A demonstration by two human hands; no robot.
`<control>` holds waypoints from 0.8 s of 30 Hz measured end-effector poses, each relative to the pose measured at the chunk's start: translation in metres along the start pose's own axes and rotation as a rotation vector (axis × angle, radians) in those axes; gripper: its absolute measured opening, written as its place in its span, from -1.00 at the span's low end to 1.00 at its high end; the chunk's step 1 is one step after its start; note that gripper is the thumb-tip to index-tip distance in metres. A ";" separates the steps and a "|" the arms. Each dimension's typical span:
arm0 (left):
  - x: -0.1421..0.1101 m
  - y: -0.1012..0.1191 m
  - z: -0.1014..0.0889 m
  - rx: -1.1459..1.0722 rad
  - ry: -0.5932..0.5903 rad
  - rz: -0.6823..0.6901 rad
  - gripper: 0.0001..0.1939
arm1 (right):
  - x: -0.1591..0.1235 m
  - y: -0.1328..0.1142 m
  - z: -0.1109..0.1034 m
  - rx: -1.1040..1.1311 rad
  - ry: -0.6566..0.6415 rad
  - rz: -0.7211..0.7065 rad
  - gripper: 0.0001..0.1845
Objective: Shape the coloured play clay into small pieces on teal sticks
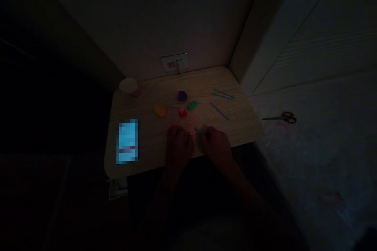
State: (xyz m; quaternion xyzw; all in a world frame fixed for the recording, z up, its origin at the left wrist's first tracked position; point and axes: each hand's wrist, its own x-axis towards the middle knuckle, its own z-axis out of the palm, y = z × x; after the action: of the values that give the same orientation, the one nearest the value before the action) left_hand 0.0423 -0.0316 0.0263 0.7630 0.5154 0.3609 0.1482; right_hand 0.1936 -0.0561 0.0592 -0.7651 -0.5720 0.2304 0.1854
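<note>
In dim light, my left hand [179, 143] is closed near the table's front edge, its fingertips at a short pink strip [193, 133]. My right hand [216, 143] faces it, fingers pinched on a blue stick whose end [197, 130] meets the pink strip. Another pink strip [191, 122] lies just beyond them. Farther back are lumps that look like modelling clay: red [183, 113] with pink on top, green [192, 105], purple [182, 96] and orange-yellow [160, 111]. Some pink material shows behind my left fingers, mostly hidden.
Several thin blue sticks [219, 111] lie on the wooden table [241, 125] at the right. A lit phone [127, 141] lies at the left, with a paper cup [129, 86] behind it. A wall socket [174, 62] is above the back edge. Scissors [282, 117] rest beyond the right edge.
</note>
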 end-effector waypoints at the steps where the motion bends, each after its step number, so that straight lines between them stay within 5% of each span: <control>1: 0.000 0.000 0.000 0.001 -0.005 -0.002 -0.86 | 0.001 0.001 -0.001 -0.007 0.005 0.008 -0.79; 24: -0.001 0.001 -0.001 -0.005 0.006 0.018 -0.86 | 0.004 0.003 0.000 -0.020 0.023 0.015 -0.78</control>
State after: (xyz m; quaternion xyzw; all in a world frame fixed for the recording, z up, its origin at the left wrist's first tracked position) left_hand 0.0421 -0.0329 0.0267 0.7661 0.5082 0.3657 0.1452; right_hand 0.1974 -0.0537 0.0573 -0.7737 -0.5664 0.2172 0.1827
